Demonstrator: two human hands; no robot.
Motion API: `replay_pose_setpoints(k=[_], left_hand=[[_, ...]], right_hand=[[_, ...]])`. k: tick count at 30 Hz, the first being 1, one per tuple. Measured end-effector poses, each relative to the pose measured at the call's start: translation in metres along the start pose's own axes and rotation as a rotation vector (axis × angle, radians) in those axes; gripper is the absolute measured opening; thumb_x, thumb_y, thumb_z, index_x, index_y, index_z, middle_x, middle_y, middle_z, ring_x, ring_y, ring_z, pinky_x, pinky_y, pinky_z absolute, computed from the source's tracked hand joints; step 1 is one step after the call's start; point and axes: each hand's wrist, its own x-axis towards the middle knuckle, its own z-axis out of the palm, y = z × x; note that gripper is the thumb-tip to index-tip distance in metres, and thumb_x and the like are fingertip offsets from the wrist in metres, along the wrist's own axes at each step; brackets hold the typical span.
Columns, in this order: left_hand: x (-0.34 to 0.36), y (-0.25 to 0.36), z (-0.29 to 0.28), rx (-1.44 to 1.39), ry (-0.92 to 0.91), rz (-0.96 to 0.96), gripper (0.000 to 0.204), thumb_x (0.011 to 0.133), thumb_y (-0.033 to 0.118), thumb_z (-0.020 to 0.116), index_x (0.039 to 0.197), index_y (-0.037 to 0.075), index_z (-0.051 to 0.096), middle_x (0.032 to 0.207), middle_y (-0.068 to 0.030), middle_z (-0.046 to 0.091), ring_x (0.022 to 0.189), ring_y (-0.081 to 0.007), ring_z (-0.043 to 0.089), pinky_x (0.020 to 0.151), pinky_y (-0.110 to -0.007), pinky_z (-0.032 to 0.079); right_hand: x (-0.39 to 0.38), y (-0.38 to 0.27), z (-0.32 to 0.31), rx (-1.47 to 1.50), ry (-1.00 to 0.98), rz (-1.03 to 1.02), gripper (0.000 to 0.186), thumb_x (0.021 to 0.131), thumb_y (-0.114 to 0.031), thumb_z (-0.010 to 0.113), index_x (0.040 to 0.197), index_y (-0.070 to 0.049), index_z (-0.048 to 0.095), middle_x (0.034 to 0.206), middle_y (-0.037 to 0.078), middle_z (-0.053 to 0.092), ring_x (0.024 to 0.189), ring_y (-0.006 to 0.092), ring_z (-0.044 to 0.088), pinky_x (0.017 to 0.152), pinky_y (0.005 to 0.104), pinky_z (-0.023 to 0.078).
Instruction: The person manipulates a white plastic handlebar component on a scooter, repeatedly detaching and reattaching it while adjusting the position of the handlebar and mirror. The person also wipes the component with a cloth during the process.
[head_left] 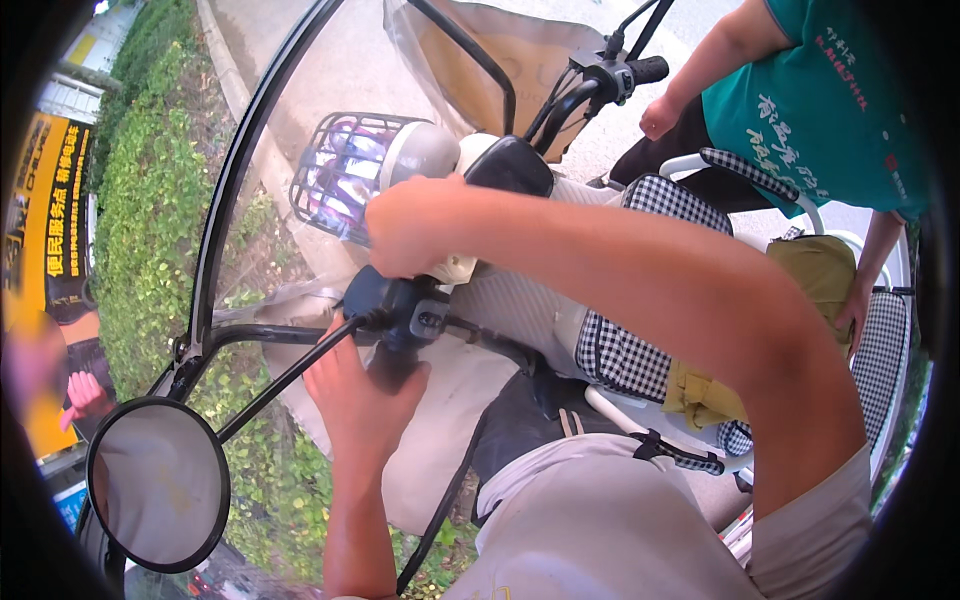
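Observation:
Around the black grip [392, 368] of an electric scooter's left handlebar, my left hand [358, 385] is closed, its thumb on the near side. Just above it sits the dark switch housing [425, 318] and the base of the mirror stalk. My right arm reaches across the scooter, and my right hand [412, 228] is closed in a fist above this housing, beside the beige front cover [425, 150]. Whatever lies inside its fingers is hidden. A black wire basket [345, 170] with shiny contents stands beyond my right hand.
A round mirror [160, 487] sticks out at lower left, beside a black frame bar [222, 170]. The other handlebar grip [648, 69] and a checkered seat [628, 355] lie rightward. A person in a teal shirt [830, 110] stands at upper right. Another hand [88, 393] shows at far left.

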Motion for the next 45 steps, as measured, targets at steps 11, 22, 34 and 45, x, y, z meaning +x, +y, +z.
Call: replay_pose_setpoints(k=[11,22,34,45], left_hand=[[0.001,0.001,-0.004,-0.042,-0.110,-0.088,0.093,0.065,0.035,0.080,0.136,-0.008,0.038,0.130,-0.0247,0.049,0.124,-0.0390,0.044,0.107,-0.050,0.025],[-0.001,-0.003,0.001,0.002,-0.046,-0.031,0.086,0.065,0.034,0.081,0.130,-0.006,0.041,0.123,-0.0216,0.050,0.118,-0.0374,0.045,0.102,-0.051,0.029],[-0.001,-0.002,0.000,-0.058,-0.037,-0.034,0.096,0.062,0.036,0.082,0.136,-0.008,0.038,0.126,-0.0226,0.049,0.123,-0.0389,0.043,0.106,-0.054,0.024],[0.100,-0.046,-0.017,-0.690,-0.050,-0.023,0.031,0.100,0.020,0.050,0.114,-0.003,0.064,0.101,-0.0095,0.065,0.092,-0.0150,0.059,0.083,-0.027,0.046]], right_hand=[[0.013,0.007,-0.012,0.315,-0.202,0.007,0.046,0.085,-0.038,0.058,0.100,0.004,0.070,0.100,0.020,0.068,0.095,0.0331,0.065,0.082,0.0414,0.049],[-0.003,-0.014,0.003,-0.170,0.057,-0.024,0.028,0.081,-0.024,0.061,0.097,-0.004,0.073,0.098,0.016,0.069,0.097,0.0349,0.064,0.082,0.0515,0.046],[0.004,-0.014,0.009,-0.204,0.091,-0.019,0.029,0.081,-0.024,0.058,0.093,-0.001,0.071,0.096,0.015,0.068,0.096,0.0348,0.063,0.081,0.0531,0.042],[-0.006,0.030,-0.008,0.456,0.198,-0.010,0.046,0.095,-0.038,0.055,0.096,0.007,0.066,0.087,0.019,0.064,0.082,0.0237,0.061,0.074,0.0376,0.048]])
